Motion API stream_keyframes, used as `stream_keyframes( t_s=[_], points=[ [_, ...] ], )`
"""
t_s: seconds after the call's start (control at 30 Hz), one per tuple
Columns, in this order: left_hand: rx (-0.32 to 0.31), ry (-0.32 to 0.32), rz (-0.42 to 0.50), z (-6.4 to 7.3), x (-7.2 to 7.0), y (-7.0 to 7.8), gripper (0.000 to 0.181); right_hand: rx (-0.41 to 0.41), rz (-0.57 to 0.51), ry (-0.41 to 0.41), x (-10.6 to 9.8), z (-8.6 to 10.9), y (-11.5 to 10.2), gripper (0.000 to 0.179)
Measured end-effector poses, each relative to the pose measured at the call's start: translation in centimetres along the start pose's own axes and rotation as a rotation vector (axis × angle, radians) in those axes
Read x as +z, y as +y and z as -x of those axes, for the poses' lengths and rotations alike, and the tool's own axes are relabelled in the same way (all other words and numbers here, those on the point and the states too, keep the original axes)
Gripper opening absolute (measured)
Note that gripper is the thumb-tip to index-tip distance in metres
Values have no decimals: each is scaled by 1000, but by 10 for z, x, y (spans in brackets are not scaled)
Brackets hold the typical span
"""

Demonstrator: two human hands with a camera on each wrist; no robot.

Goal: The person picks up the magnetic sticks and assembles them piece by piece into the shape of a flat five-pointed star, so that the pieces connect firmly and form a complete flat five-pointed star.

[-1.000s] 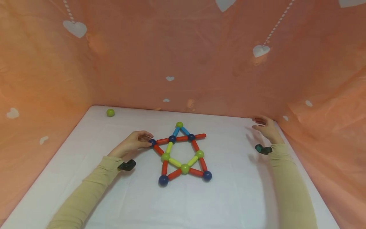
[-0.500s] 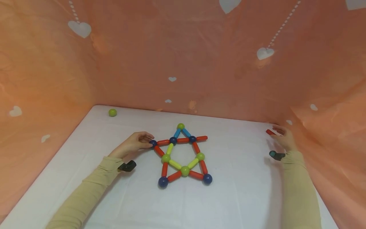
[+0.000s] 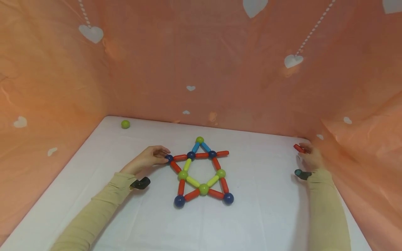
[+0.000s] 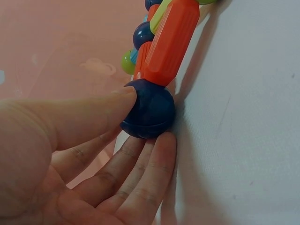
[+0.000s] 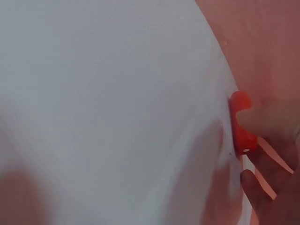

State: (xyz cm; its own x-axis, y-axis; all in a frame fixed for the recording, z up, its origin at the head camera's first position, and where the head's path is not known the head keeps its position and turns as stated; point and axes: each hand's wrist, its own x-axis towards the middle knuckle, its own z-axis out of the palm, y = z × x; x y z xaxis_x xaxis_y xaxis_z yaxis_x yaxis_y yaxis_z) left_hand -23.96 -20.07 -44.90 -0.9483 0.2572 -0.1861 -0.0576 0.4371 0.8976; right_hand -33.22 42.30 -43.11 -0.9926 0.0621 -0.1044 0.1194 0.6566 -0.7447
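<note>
A flat star of coloured building rods and balls lies on the white table in the head view. At its left tip, my left hand [image 3: 147, 160] pinches a dark blue ball [image 4: 152, 110] between thumb and fingers. Two red rods, including a near one [image 4: 172, 42], join that ball. Far to the right, by the table's back corner, my right hand [image 3: 311, 159] grips a loose red rod [image 5: 243, 136], its thumb across the rod's side. One red rod [image 3: 223, 153] juts right from a blue ball [image 3: 212, 154] with its outer end bare.
A loose green ball [image 3: 125, 124] sits near the back left corner of the white table [image 3: 267, 216]. Orange cloth [image 3: 238, 76] with white hearts rises behind and along both sides. The star's two lower tips are blue balls, the right one [image 3: 228, 198] included.
My right hand has moved right to the table's back right corner and now holds a red rod that did not show one second ago. My left hand stays on the blue ball.
</note>
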Motion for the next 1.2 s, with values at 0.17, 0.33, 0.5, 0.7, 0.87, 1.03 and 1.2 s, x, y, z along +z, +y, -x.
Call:
stream_keyframes(
  t_s=[0.17,0.33,0.5,0.7,0.87,1.03,1.2],
  points=[
    [9,-2,-5,-1,0,-2,40,-17,34,48,7,3,-2,48],
    [24,-9,-20,0,1,-2,41,-34,86,53,13,2,-4,48],
    [10,-8,-2,0,1,-2,40,-104,130,57,18,6,-11,45],
    [10,-8,-9,1,1,-1,40,-182,161,-23,27,15,-38,41],
    [16,-10,-26,2,-1,1,40,-323,217,-148,42,22,-70,35],
    [27,-10,-39,2,-3,2,39,-421,189,-300,70,32,-99,32],
    [33,-5,-33,1,-3,-1,39,-500,142,-413,101,42,-121,32]
  ],
)
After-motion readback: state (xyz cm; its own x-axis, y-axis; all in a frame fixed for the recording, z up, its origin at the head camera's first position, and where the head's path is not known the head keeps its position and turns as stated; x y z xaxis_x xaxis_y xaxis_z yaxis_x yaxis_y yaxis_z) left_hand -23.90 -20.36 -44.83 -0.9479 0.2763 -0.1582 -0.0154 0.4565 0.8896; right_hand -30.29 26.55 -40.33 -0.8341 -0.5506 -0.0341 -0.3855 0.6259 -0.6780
